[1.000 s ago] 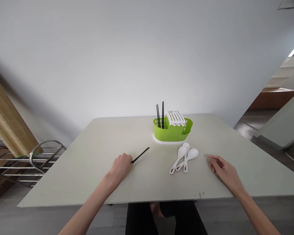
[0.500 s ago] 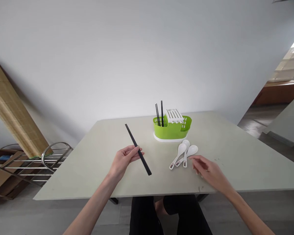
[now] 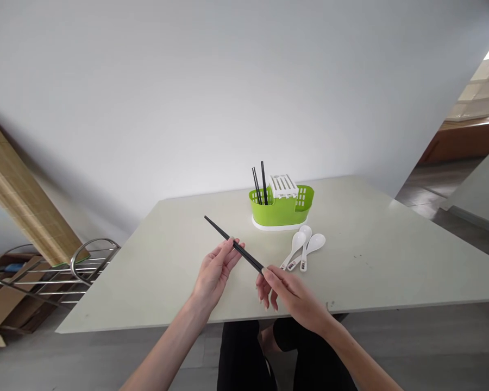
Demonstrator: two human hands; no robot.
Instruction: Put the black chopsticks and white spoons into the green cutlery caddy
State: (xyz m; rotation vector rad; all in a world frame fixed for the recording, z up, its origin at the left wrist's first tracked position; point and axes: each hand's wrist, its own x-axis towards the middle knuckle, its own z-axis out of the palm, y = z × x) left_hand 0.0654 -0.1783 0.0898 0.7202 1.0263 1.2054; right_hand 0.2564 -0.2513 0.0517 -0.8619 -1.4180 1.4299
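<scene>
A pair of black chopsticks (image 3: 248, 257) slants across in front of me, held above the table. My left hand (image 3: 217, 267) pinches them near their middle, while the fingers of my right hand (image 3: 287, 290) are closed on the thicker lower end. Just beyond my right hand lie several white spoons (image 3: 298, 243), bowls pointing away and handles toward me, overlapping. Behind them stands a green utensil basket (image 3: 280, 212) with a white slotted top and white base. More black chopsticks (image 3: 264, 182) stand upright in its left compartment.
The pale table (image 3: 146, 282) reaches back to a white wall (image 3: 212, 98). At the left a metal rack (image 3: 52, 274) holds a leaning rolled bamboo mat (image 3: 28, 190), with a cardboard box (image 3: 12, 309) beneath. My legs are under the table's front edge.
My right hand has moved left from beside the spoons and taken hold of the chopsticks' lower end. The chopsticks lie flatter than before. The whole view has shifted slightly.
</scene>
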